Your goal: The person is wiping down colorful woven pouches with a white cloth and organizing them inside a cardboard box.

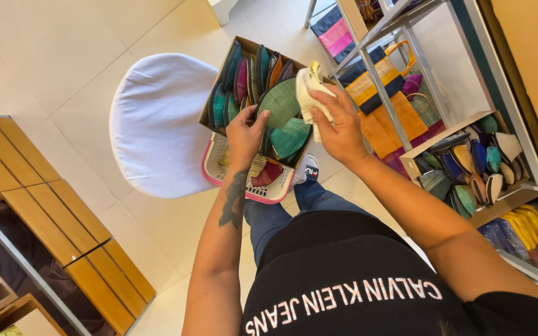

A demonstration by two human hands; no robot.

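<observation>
Your left hand [244,134] pinches a green woven pouch [279,102] at the cardboard box [245,46] edge; your right hand [339,127] grips a cream cloth [309,87] above it.

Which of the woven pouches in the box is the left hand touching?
The round green pouch standing upright at the box's near end; the left hand pinches its edge, while the others sit untouched.

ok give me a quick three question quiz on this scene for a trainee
1. True or false: the left hand touches a green round woven pouch.
2. What does the right hand hold? A) a pale cloth B) a mug C) scissors
3. Fill in: the cardboard box of pouches rests on a pink and white ____.

Key: 1 true; 2 A, the pale cloth; 3 basket.
</observation>
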